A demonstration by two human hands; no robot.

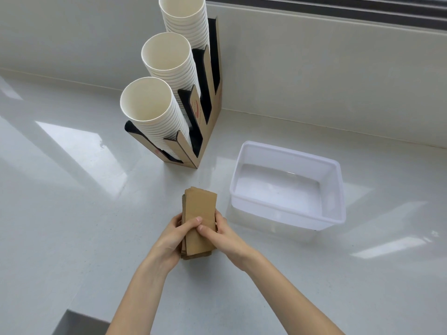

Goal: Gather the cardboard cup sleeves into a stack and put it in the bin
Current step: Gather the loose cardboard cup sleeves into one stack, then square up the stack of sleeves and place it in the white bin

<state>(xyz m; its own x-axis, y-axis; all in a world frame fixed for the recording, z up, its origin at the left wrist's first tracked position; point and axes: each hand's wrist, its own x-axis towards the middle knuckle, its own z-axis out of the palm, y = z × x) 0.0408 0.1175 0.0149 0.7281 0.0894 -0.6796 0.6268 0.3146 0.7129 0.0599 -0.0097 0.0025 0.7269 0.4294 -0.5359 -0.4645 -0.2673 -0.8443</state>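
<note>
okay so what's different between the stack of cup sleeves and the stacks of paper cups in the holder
The sleeve stack is brown, flat cardboard, gripped by both the left hand and right hand; the cup stacks are white, round and open-mouthed, untouched. The sleeves are loose, low over the counter; the cups stand tall in a cardboard holder. Both are neatly stacked.

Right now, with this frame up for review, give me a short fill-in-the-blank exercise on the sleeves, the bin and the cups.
1. The sleeve stack is gripped by ____ hands, left hand and right hand.
2. The bin holds ____ sleeves.
3. The bin sits to the ____ of the stack.
4. The holder carries ____ columns of cups.

Missing words: both; no; right; three
</note>
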